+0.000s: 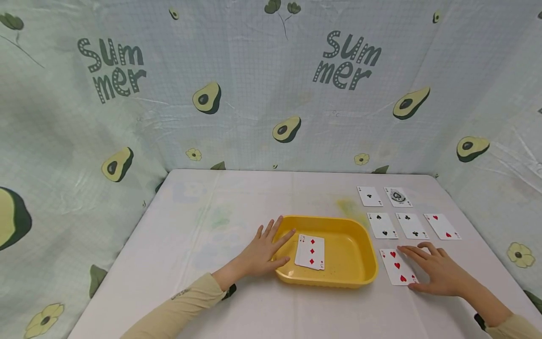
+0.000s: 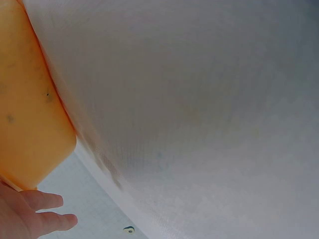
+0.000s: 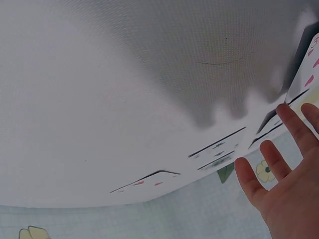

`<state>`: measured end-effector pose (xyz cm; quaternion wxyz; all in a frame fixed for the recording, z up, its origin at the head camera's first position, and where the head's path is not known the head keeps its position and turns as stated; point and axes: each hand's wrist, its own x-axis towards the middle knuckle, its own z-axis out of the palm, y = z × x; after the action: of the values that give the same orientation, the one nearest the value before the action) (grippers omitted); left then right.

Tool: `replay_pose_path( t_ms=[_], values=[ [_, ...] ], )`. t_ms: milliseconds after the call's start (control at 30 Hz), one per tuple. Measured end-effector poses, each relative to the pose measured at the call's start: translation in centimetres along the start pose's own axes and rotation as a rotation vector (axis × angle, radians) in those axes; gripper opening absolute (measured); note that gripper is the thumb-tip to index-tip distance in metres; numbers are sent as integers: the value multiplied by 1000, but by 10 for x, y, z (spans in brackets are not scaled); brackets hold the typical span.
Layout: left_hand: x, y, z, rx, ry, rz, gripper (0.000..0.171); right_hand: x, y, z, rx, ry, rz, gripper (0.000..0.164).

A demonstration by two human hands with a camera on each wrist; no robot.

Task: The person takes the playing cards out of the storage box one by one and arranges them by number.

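Note:
A yellow plastic tray (image 1: 347, 254) stands at the middle front of the table. Inside it, a few stacked playing cards show the three of diamonds (image 1: 310, 252) on top. My left hand (image 1: 264, 249) rests with spread fingers on the tray's left rim, thumb and index finger reaching over it. To the right of the tray, my right hand (image 1: 440, 270) pinches the three of hearts (image 1: 396, 268) between index finger and thumb at opposite edges. In the right wrist view a strip of that card (image 3: 306, 69) appears tilted beside the fingers, over a dark shadow.
Beyond the right hand lie a two of spades (image 1: 381, 227), a two of clubs (image 1: 410, 227) and a two of hearts (image 1: 440, 226) in a row. Behind them are the ace of clubs (image 1: 370, 197) and ace of spades (image 1: 398, 197). A printed curtain (image 1: 250, 61) surrounds the white-covered table (image 1: 199, 212).

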<state>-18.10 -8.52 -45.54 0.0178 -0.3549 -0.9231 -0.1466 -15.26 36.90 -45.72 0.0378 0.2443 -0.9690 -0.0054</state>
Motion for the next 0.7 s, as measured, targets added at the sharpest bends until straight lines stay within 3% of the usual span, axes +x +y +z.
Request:
replay_pose_path(
  t_ms=[700],
  values=[
    [-1,-3,1,-18,1,2,64,1,-3,-6,-3,-38,29,88]
  ],
)
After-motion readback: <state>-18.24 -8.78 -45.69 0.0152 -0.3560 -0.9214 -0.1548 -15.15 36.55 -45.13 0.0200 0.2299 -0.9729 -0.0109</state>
